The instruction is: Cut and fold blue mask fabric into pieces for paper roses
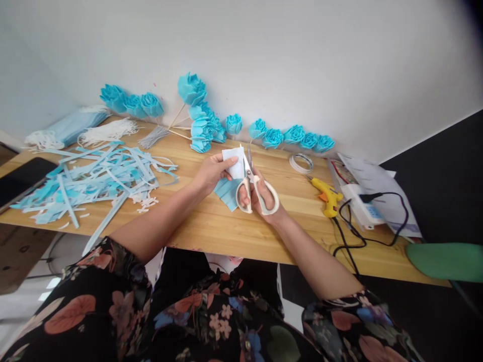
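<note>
Between the thumb and fingers of my left hand [213, 173] is a small white square of fabric [234, 168], held upright above the table. My right hand [264, 198] grips a pair of scissors [269, 201] with cream handles, fingers through the loops. The blades point away from me, parted, beside the right edge of the white square; whether they touch it I cannot tell. Under my hands, flat on the wood, lie light blue fabric pieces [227, 195], partly covered by the hands and scissors.
Blue fabric flowers [192, 89] line the wall. Blue strips [101, 176] are heaped at left by a phone [28, 178], stacked masks [73, 125] and grey wires [154, 136]. A tape roll [301, 163], yellow glue gun [327, 196] and corded power strip [362, 206] lie right.
</note>
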Tool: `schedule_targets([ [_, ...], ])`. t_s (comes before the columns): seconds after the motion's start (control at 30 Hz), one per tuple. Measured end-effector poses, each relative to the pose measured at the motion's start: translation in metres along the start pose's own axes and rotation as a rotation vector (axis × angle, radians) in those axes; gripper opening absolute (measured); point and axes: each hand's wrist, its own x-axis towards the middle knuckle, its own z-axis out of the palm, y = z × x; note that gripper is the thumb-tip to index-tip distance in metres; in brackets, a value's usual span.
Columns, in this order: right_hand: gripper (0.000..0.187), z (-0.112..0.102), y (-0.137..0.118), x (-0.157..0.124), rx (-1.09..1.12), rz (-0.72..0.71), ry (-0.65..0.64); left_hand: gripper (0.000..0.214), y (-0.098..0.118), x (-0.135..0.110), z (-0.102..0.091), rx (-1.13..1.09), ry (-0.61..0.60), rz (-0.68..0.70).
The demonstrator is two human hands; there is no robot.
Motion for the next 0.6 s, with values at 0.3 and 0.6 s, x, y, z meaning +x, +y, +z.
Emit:
schedule_targets([
  [0.3,0.075,-0.0052,0.0002,0.0015,0.021,-0.032,-0.021,0.018,-0.0022,-0.0070,0.0044,0.184,-0.064,0.045],
  [0.6,0.074,-0.0033,0.0004,-0.0007,0.049,-0.090,0.041,0.017,-0.0005,-0.0059,0.0037,0.162,-0.057,0.022],
])
